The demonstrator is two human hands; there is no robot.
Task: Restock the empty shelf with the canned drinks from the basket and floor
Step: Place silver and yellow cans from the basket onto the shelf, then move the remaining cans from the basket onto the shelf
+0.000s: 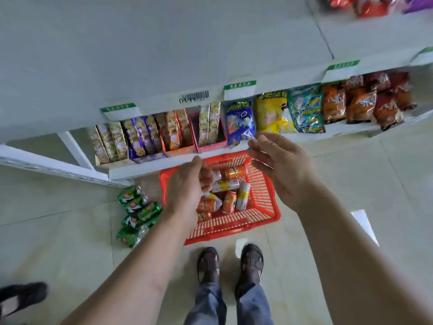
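Head view. Red basket (262, 191) on the floor (70, 221) against the lower shelf's front edge, holding orange and yellow canned drinks (226, 185) lying on their sides. Green cans (138, 212) in a loose cluster on the floor, just beside the basket's left side. Top shelf (140, 55) bare. Lower shelf: snack boxes (145, 137), chip bags (304, 109). Left hand (185, 186) above the basket, fingers loosely curled, holding nothing. Right hand (283, 165) likewise, fingers relaxed, empty.
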